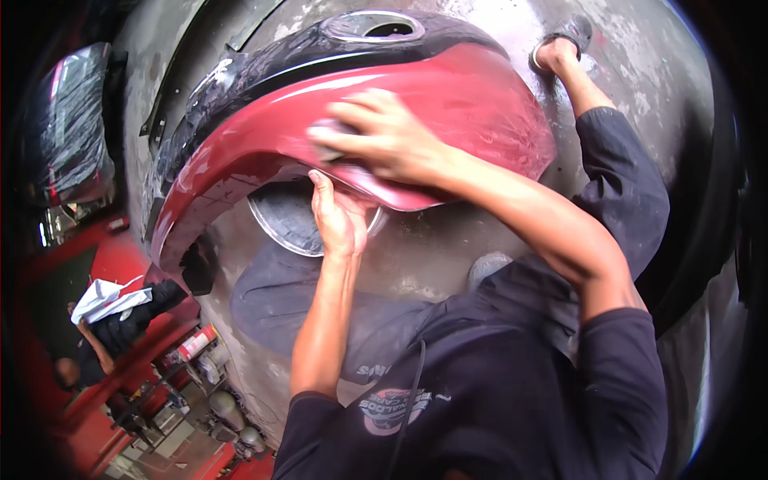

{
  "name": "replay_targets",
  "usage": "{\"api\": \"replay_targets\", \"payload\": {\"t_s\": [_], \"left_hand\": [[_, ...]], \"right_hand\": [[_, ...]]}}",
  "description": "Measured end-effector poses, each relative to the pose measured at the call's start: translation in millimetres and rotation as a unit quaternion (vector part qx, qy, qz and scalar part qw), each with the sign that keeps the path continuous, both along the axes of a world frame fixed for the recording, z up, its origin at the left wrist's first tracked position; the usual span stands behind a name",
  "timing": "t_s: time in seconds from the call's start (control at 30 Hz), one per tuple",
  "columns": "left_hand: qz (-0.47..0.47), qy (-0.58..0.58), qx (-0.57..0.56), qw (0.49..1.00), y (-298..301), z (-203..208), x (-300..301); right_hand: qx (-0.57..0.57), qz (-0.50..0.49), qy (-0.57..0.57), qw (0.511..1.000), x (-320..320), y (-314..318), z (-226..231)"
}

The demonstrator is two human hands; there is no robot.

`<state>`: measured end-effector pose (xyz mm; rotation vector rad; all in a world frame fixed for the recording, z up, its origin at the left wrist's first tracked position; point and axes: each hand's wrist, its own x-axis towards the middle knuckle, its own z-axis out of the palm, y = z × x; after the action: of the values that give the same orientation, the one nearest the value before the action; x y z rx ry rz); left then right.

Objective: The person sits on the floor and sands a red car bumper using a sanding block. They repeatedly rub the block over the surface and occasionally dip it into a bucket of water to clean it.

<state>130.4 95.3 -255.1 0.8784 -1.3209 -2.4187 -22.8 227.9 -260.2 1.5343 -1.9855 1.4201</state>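
A curved red and black car bumper [456, 100] lies in front of me, dull and scuffed with pale patches on its red part. My right hand [388, 140], blurred by motion, is closed on a small greyish-pink pad [326, 142] and presses it flat against the red surface. At the bumper's near edge, my left hand [340, 220] has its thumb up against the rim. Its other fingers curl under the edge and are partly hidden. Below that edge, a round metal basin [280, 220] shows partly behind my left hand.
My bent legs flank the bumper, with my sandalled foot [568, 40] beyond its right end. To the far left stands a plastic-covered car [76, 120]. Another person holds a white cloth [104, 300] there. Shelves [172, 392] with cans and bottles line the lower left.
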Motion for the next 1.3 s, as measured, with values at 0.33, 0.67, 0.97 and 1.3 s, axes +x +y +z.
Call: {"api": "replay_targets", "payload": {"t_s": [0.33,0.67,0.97,1.3], "left_hand": [[-0.007,-0.006,-0.004,1.000,3.5,3.7,-1.9],[-0.018,-0.002,-0.006,1.000,3.4,6.1,-3.6],[0.006,-0.012,-0.013,1.000,-0.3,1.8,1.5],[0.006,-0.007,-0.030,0.999,4.4,0.5,-0.2]], "right_hand": [[0.114,-0.046,0.005,0.992,-2.5,111.9,-71.4],[0.096,0.016,0.035,0.995,-18.5,118.2,-63.8],[-0.017,0.095,0.034,0.995,-23.4,-48.2,15.8],[-0.013,0.037,0.038,0.998,-22.8,10.5,-4.7]]}}
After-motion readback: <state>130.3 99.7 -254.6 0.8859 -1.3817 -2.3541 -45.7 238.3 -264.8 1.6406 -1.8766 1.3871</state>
